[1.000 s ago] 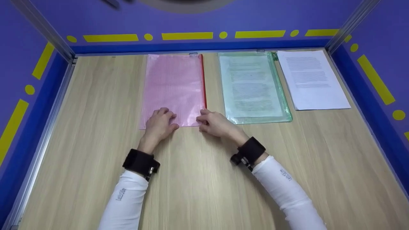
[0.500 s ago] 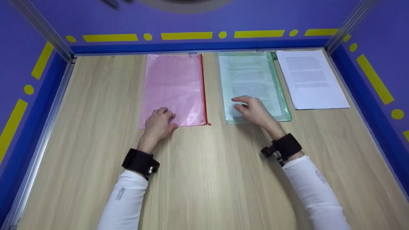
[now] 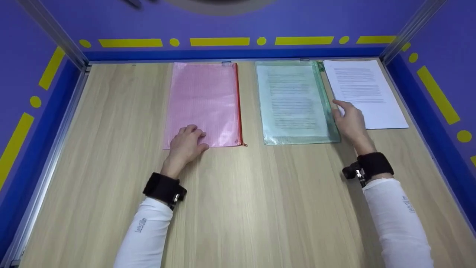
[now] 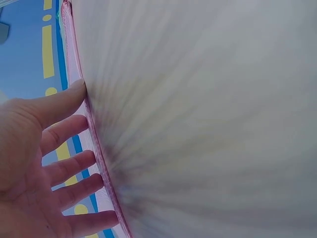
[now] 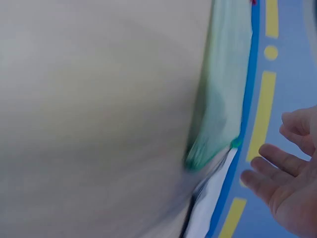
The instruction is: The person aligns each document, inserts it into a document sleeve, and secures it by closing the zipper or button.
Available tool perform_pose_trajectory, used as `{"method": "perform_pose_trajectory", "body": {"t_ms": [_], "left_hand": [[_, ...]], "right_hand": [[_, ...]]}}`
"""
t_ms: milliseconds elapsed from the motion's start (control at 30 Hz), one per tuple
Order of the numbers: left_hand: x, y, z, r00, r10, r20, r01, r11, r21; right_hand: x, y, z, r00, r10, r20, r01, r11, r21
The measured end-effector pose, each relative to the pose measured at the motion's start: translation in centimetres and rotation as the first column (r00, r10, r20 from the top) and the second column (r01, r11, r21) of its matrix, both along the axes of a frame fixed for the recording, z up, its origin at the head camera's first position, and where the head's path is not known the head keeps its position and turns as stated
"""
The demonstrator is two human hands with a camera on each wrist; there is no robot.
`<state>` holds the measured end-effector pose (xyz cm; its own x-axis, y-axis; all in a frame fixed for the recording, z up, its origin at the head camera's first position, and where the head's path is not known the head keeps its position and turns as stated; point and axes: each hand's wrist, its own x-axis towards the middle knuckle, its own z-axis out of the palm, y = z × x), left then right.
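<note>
Left hand (image 3: 187,142) lies flat, fingers spread, pressing the near edge of the pink zip pouch (image 3: 203,104) on the wooden table (image 3: 238,208); right hand (image 3: 350,121), fingers relaxed and straight, hovers between the green pouch (image 3: 293,102) and the printed sheet (image 3: 362,89).

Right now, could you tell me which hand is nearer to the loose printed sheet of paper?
The right. The right hand is at the near left corner of the printed sheet, open. The left hand rests far off on the pink zip folder.
</note>
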<state>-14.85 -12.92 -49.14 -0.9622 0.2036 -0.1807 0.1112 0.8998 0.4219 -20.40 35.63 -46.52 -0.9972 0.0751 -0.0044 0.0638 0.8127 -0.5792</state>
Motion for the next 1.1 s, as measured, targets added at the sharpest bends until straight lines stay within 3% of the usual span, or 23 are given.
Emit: {"method": "perform_pose_trajectory", "body": {"t_ms": [100,333,533,867,1100], "left_hand": [[0.0,0.1,0.0,1.000,0.003,-0.004,-0.003,1.000,0.001],[0.0,0.3,0.0,1.000,0.004,0.009,-0.004,1.000,-0.007],[0.0,0.2,0.0,1.000,0.003,0.000,-0.003,1.000,-0.010],[0.0,0.1,0.0,1.000,0.003,-0.004,-0.003,1.000,-0.003],[0.0,0.2,0.1,1.000,0.001,0.006,-0.001,1.000,-0.009]], "right_hand": [[-0.1,2.0,-0.4,0.999,-0.020,0.049,0.018,0.998,0.053],[-0.5,4.6,-0.8,0.985,-0.002,0.175,-0.026,0.987,0.157],[-1.0,5.6,-0.4,0.938,0.030,0.344,-0.087,0.985,0.151],[-1.9,6.4,1.5,0.859,0.047,0.510,-0.145,0.977,0.153],[-2.4,6.1,2.2,0.848,0.062,0.526,-0.181,0.967,0.177]]}}
